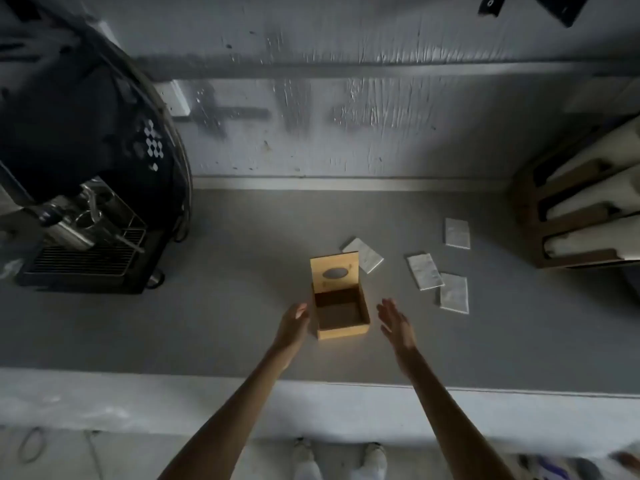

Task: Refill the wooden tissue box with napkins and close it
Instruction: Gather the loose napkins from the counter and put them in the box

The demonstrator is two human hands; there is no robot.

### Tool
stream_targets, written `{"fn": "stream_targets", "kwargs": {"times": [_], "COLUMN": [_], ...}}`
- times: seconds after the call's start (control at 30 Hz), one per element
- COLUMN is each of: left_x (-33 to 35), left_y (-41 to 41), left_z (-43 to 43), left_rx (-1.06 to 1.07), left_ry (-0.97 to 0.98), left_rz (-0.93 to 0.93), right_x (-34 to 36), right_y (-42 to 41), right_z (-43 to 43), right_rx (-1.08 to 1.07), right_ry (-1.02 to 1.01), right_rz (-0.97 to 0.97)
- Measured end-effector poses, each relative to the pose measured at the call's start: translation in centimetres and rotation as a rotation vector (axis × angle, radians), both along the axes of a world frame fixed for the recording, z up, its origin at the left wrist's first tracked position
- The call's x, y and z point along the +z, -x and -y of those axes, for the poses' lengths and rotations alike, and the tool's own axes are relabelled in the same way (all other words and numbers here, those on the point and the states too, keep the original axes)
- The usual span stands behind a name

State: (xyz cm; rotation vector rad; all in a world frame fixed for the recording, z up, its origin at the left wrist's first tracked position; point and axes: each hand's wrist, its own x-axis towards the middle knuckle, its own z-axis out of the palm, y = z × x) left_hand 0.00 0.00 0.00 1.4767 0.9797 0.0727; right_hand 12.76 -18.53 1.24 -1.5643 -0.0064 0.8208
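Four flat white folded napkins are being left loose on the grey counter, at two o'clock from the small open wooden tissue box, which is lying empty. Both hands, left and right, are being held open and empty beside it. Napkins are best being stacked squarely before insertion.

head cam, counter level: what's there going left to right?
coffee machine → left hand → wooden box, lid open and nothing inside → right hand → napkin stacks lying flat on the counter → wooden holder with white rolls.
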Motion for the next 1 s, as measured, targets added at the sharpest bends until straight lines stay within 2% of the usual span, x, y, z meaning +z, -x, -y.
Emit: {"fn": "stream_targets", "kwargs": {"times": [0.17, 0.37, 0.47, 0.7, 1.0], "left_x": [-0.6, -1.5, -1.5, -0.9, -0.8], "left_y": [-2.1, -2.3, -1.9, -1.4, -1.4], "left_z": [0.9, 1.7, 1.5, 1.2, 0.5], "left_rx": [-0.093, 0.022, 0.045, -0.167, -0.290], "left_ry": [0.247, 0.354, 0.332, 0.182, 0.030], "left_rz": [0.071, 0.072, 0.032, 0.071, -0.083], "right_x": [-1.5, -3.0, -3.3, -3.7, -3.0], "right_y": [0.8, 2.9, 4.2, 4.9, 4.2], "right_z": [-2.2, -1.5, -1.3, -1.4, -1.2], "right_rx": [0.076, 0.050, 0.003, -0.075, 0.124], "right_ry": [0.184, 0.152, 0.103, 0.093, 0.291], "right_rz": [-0.070, -0.131, -0.141, -0.125, -0.093]}}
